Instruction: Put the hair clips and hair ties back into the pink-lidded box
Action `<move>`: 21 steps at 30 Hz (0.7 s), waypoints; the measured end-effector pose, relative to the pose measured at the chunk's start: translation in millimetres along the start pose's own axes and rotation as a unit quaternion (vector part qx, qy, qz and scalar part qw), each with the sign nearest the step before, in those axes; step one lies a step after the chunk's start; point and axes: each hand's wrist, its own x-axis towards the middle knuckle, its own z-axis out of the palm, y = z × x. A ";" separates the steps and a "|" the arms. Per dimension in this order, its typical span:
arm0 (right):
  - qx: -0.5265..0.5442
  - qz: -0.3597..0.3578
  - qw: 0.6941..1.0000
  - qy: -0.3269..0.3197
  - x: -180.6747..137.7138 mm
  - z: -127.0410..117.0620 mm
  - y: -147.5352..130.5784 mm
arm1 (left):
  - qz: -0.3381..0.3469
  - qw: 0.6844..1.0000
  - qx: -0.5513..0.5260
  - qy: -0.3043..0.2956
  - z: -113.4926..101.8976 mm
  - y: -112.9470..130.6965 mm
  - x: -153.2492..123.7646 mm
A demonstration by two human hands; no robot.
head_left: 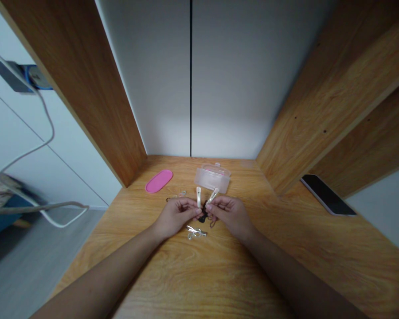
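My left hand (pixel 176 215) is closed, with a pale hair clip (pixel 198 195) pinched upright between thumb and fingers. In my right hand (pixel 231 215) a second pale hair clip (pixel 213 195) is pinched, tilted to the right at its top. The two hands are close together, just above the wooden surface. Between and partly behind them lie a black item (pixel 202 218), whose kind I cannot make out, and thin loops. Nearer to me is a silvery hair clip with a curved pattern (pixel 197 231). Small accessories (pixel 182 194) lie behind my left hand, partly hidden.
A clear lidded plastic box (pixel 212 179) stands open behind the hands. To its left lies a pink oval tray (pixel 159 181). A dark phone-like slab (pixel 327 195) rests at the right, past a wooden upright (pixel 306 128). A white cable (pixel 49 119) hangs at the left.
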 end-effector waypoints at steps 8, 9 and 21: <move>-0.034 -0.017 0.999 0.001 -4.0 3.7 -8.3 | -0.003 1.000 0.004 -0.002 0.2 -1.5 0.2; -0.039 -0.023 0.999 0.002 -4.6 4.0 -9.8 | -0.003 1.000 0.003 -0.001 0.3 -1.4 0.1; 0.020 -0.011 0.999 0.038 -2.0 2.8 -7.9 | -0.002 1.000 -0.001 -0.010 -1.6 -3.7 0.7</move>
